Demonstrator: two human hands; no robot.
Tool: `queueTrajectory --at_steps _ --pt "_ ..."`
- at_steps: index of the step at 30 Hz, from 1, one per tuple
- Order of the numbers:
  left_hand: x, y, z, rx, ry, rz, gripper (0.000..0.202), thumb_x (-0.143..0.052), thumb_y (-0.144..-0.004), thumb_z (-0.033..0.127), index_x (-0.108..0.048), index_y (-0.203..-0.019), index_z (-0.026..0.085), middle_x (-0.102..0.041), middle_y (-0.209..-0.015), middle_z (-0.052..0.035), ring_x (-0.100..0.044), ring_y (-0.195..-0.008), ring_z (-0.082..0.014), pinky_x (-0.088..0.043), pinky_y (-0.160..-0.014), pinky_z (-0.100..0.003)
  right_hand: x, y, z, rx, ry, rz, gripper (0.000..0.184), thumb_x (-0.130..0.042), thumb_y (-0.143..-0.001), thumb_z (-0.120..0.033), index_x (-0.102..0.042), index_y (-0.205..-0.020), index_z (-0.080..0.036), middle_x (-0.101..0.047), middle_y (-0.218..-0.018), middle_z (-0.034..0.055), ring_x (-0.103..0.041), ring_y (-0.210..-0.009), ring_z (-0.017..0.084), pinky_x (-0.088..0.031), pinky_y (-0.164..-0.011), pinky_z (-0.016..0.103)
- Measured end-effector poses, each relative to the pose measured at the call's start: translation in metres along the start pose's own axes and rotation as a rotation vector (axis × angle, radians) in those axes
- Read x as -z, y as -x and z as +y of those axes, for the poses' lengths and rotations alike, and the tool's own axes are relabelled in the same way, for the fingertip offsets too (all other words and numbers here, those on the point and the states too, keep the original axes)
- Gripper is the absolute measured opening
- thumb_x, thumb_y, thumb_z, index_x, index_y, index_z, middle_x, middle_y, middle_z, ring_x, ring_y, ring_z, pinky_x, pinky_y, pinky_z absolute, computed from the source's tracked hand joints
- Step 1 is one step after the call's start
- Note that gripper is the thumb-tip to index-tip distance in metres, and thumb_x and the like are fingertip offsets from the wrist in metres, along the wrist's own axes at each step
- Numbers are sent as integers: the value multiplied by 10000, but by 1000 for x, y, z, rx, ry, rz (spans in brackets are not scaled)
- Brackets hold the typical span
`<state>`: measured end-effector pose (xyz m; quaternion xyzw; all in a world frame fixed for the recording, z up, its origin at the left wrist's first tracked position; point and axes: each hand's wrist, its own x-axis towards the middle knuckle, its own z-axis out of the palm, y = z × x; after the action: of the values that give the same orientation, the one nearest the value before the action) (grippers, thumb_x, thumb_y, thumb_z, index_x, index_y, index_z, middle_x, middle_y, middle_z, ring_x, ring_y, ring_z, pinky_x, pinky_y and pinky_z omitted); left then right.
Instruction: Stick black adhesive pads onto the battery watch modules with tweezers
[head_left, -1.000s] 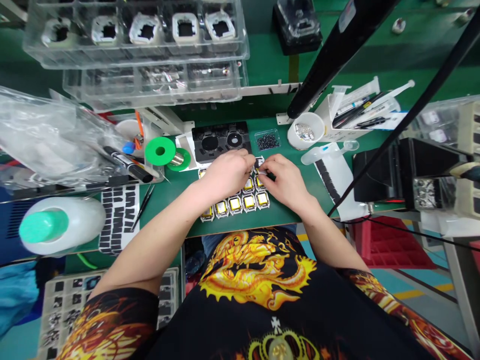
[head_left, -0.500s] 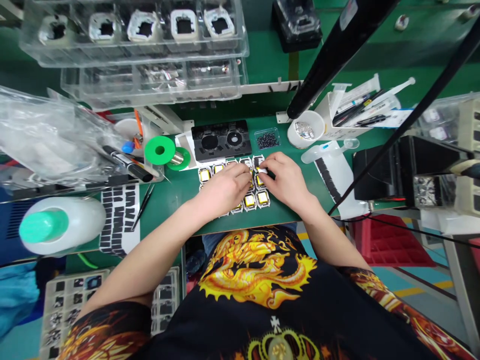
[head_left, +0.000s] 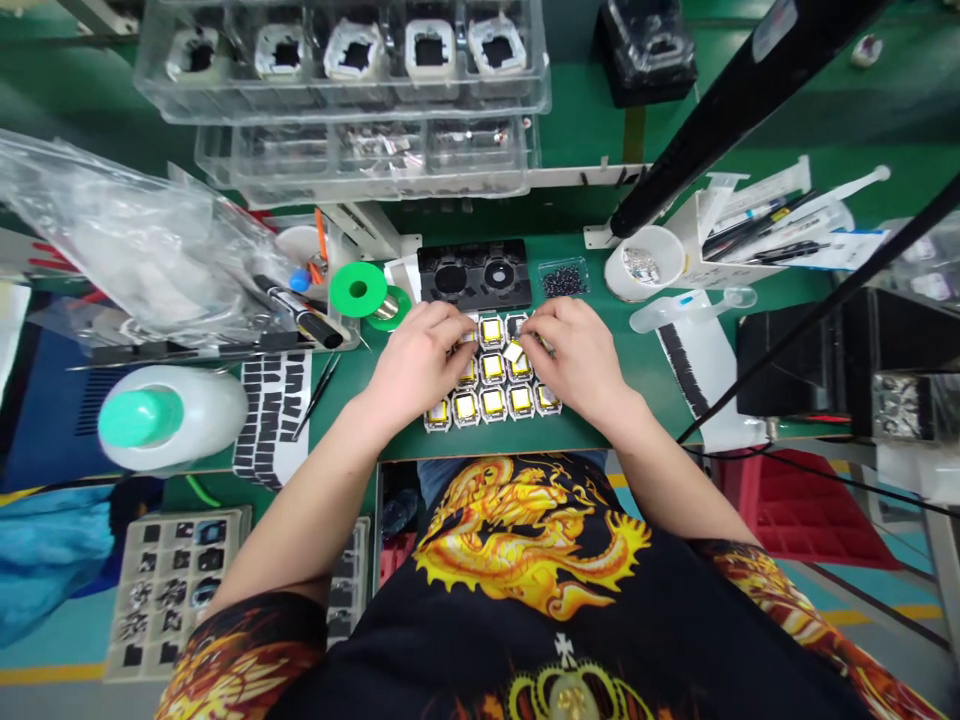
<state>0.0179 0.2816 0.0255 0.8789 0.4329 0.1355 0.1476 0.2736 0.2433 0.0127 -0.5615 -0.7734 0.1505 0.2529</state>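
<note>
Rows of small square cases point(head_left: 493, 404), white-rimmed with yellow-edged pale inserts, lie on the green bench in front of me. My right hand point(head_left: 576, 358) pinches a small pale square piece point(head_left: 514, 351), tilted over the cases at the upper right of the group. One case point(head_left: 516, 325) beside those fingertips has a dark inside. My left hand point(head_left: 421, 362) curls over the upper left cases, thumb and fingers closed; whatever lies between them is hidden.
Behind the cases are a black tray with two round recesses point(head_left: 474, 275), a clear box of tiny black parts point(head_left: 564, 279) and a white tub point(head_left: 645, 262). A green solder spool point(head_left: 360, 290) and tweezers point(head_left: 316, 395) lie left. A black pole point(head_left: 720, 110) slants overhead at right.
My left hand has moved left from the middle of the group, uncovering the central cases. The right hand stays at the upper right with the pale square piece. The camera view has shifted.
</note>
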Motion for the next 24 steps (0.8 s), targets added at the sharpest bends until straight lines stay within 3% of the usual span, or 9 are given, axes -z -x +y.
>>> queueTrajectory --at_steps 6,15,24 --pt "0 4 0 82 -52 -65 299 -585 -1104 304 -753 -1319 180 -714 -1241 -145 -632 -1184 -330 -548 -1098 -507 -14 -21 -23 53 70 -131 258 -568 -1114 -267 -816 -1107 -198 -723 -1165 147 -590 -1093 327 -492 -991 480" --pt "10 1 -5 93 -53 -164 322 -636 -1049 279 -739 -1334 170 -676 -1232 -141 -632 -1200 -338 -545 -1139 -509 -20 -31 -24 40 146 -193 195 -732 -1013 -217 -794 -1192 -171 -696 -1191 157 -572 -1105 347 -505 -974 488" --pt "15 -15 -2 132 -72 -252 213 -687 -991 231 -748 -1181 153 -675 -1066 -108 -683 -1066 -309 -586 -1019 -461 -21 -44 -23 33 167 -222 149 -722 -958 -164 -766 -1100 -159 -687 -1099 151 -586 -1009 323 -493 -901 467"
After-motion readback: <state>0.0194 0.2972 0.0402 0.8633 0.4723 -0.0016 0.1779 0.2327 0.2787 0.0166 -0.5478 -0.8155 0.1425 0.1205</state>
